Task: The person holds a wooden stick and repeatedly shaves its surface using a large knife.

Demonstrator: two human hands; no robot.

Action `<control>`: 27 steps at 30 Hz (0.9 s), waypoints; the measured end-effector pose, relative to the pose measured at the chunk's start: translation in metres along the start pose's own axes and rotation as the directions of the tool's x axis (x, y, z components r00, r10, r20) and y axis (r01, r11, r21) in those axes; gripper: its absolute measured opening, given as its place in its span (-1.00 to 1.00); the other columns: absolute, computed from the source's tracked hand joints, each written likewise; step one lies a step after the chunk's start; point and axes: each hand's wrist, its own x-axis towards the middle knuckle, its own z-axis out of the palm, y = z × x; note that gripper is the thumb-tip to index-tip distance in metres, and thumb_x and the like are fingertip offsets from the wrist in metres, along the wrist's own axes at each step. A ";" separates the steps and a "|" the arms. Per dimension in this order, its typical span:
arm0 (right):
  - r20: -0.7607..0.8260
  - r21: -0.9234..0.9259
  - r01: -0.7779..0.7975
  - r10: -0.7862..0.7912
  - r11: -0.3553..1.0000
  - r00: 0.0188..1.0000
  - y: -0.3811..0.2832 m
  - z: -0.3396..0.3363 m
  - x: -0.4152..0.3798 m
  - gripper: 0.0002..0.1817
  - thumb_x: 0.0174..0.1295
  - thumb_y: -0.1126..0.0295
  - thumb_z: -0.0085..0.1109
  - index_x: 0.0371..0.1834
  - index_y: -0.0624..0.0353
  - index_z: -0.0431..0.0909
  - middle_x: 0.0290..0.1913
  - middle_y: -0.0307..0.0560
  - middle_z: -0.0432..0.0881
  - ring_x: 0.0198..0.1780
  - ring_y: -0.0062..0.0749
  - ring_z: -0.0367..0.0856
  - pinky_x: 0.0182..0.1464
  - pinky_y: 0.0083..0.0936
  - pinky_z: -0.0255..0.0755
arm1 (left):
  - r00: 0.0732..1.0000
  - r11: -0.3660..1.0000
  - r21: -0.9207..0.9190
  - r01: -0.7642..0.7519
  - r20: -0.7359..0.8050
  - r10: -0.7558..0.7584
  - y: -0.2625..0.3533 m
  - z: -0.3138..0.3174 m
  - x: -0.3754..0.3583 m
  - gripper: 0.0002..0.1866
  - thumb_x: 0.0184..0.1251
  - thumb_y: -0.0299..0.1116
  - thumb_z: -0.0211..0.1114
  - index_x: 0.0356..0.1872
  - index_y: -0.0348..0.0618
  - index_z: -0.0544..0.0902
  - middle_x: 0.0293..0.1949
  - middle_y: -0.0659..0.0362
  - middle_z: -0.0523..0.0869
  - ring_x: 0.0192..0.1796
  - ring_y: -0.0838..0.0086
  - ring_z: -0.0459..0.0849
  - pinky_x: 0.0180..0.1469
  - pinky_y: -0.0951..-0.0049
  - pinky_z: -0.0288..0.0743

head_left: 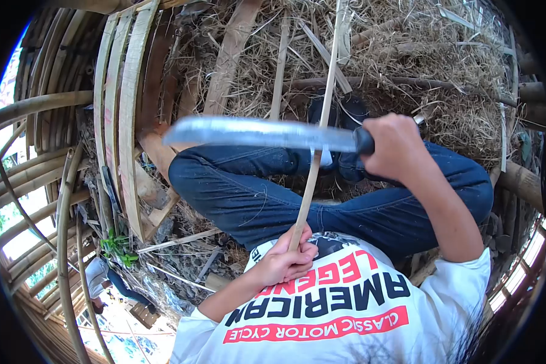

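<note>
A long thin bamboo strip (326,115) runs from the top of the view down to my chest. Its lower end is gripped in my left hand (290,258), whose fingers wrap round it in front of the printed shirt. My right hand (394,145) is closed on the dark handle of a large knife (242,132). The broad blade points left, slightly smeared by motion, and crosses the strip above my crossed legs. Whether the edge touches the strip is hard to tell.
Split bamboo slats (130,115) lean at the left, beside a curved bamboo frame (64,242). Fibrous shavings (431,67) cover the ground ahead, with loose strips among them. Another person (97,279) is at the far lower left, near a small wooden stool (144,315).
</note>
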 end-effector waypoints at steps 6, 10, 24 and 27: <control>0.031 0.146 -0.052 0.048 0.988 0.998 -0.005 -0.003 0.007 -0.86 -0.16 0.36 0.31 -0.54 0.18 0.63 -0.53 0.16 0.64 -0.35 0.11 0.67 -0.19 -0.11 0.55 | 1.000 0.999 -0.032 0.008 -0.023 -0.009 0.004 0.002 -0.004 -0.67 0.26 -0.63 0.01 -0.18 0.08 0.12 -0.56 0.28 0.25 -0.71 0.72 0.20 -0.70 0.70 0.04; 0.017 0.028 -0.010 0.009 1.000 1.000 0.010 0.000 0.016 -0.86 -0.19 0.36 0.32 -0.55 0.16 0.63 -0.50 0.12 0.65 -0.33 0.11 0.66 -0.20 -0.12 0.55 | 0.999 1.000 -0.025 0.003 0.032 -0.002 0.001 -0.003 0.000 -0.68 0.31 -0.61 0.02 -0.15 0.09 0.14 -0.58 0.29 0.25 -0.72 0.71 0.20 -0.70 0.69 0.03; 0.049 -0.009 -0.047 0.047 0.999 0.998 0.019 0.001 0.053 -0.82 -0.18 0.31 0.30 -0.52 0.17 0.67 -0.48 0.14 0.68 -0.33 0.06 0.72 -0.15 -0.16 0.61 | 0.999 0.991 -0.131 0.018 -0.034 -0.022 0.014 -0.007 0.000 -0.66 0.22 -0.58 0.09 -0.18 0.08 0.15 -0.63 0.28 0.24 -0.75 0.73 0.18 -0.69 0.70 0.03; 0.057 0.080 -0.042 0.037 0.996 0.998 0.011 0.002 0.052 -0.86 -0.14 0.34 0.28 -0.54 0.17 0.62 -0.51 0.10 0.64 -0.32 0.09 0.66 -0.17 -0.15 0.56 | 1.000 0.989 -0.146 -0.006 0.001 0.006 0.018 -0.007 -0.002 -0.67 0.29 -0.59 0.03 -0.09 0.06 0.15 -0.59 0.29 0.25 -0.73 0.71 0.18 -0.68 0.68 0.04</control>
